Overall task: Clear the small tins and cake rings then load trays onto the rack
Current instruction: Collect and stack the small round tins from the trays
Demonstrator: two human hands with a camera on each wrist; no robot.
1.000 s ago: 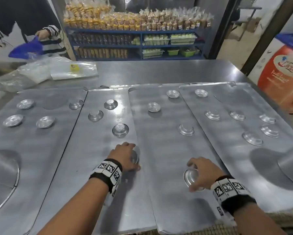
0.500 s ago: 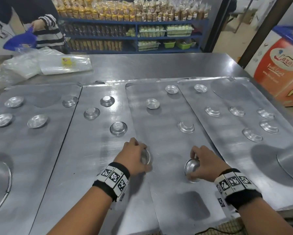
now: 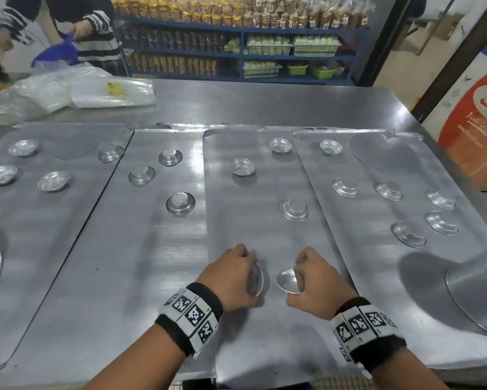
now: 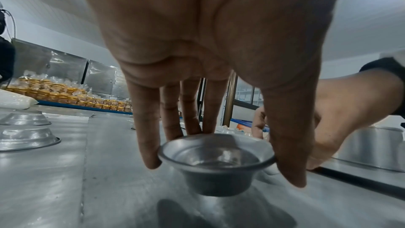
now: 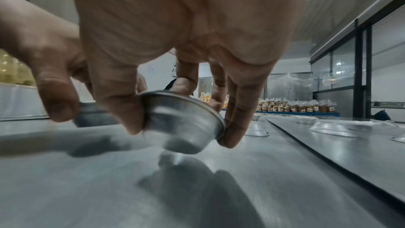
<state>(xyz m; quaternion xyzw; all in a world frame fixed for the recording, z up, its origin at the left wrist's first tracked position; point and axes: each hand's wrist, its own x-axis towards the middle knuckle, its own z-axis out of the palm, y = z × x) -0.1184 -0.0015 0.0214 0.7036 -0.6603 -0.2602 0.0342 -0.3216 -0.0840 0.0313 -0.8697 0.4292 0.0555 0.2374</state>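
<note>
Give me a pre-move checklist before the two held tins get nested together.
1. Left hand grips its tin at the rim, thumb and fingers on opposite sides: ok.
2. Right hand pinches its tin: ok, but the tin is tilted.
3. Both tins off the tray: ok, shadows show beneath each.
4. Left tin mouth up and empty: ok.
5. Right tin's orientation for nesting: cannot tell, its mouth faces away in the right wrist view.
6. Path between the hands free of loose tins: ok; the nearest upside-down tin sits farther back.
</note>
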